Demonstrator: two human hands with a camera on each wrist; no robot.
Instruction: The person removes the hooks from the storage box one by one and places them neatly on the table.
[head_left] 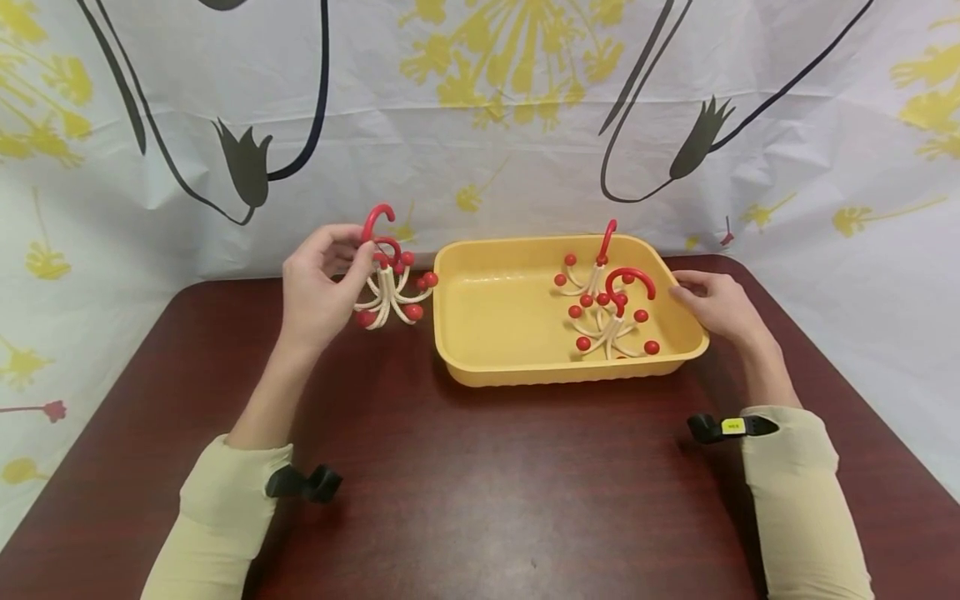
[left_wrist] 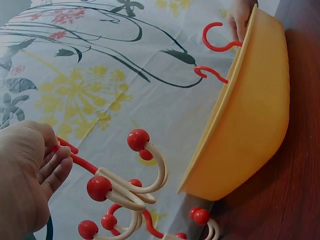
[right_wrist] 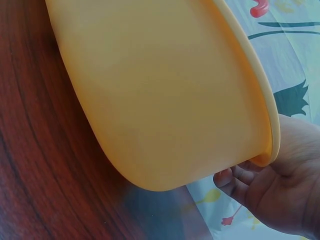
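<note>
My left hand (head_left: 324, 279) pinches the red hook of a hanger (head_left: 386, 287) with curved cream arms tipped with red balls. In the left wrist view, the hook of this hanger (left_wrist: 89, 164) runs between the thumb and fingers. Close behind it is a second hanger (left_wrist: 152, 225) of the same kind, partly hidden. At the yellow tray (head_left: 498, 369), my right hand (head_left: 723, 307) grips the right rim, with fingertips curled under it in the right wrist view. Inside the tray's right half stand two more hangers, a front one (head_left: 613, 329) and a back one (head_left: 606, 242), hooks upward.
A dark reddish wooden table (head_left: 495, 483) lies under everything. Behind it hangs a white cloth (head_left: 495, 142) printed with yellow and dark flowers. Each sleeved forearm carries a black wrist mount (head_left: 303, 483).
</note>
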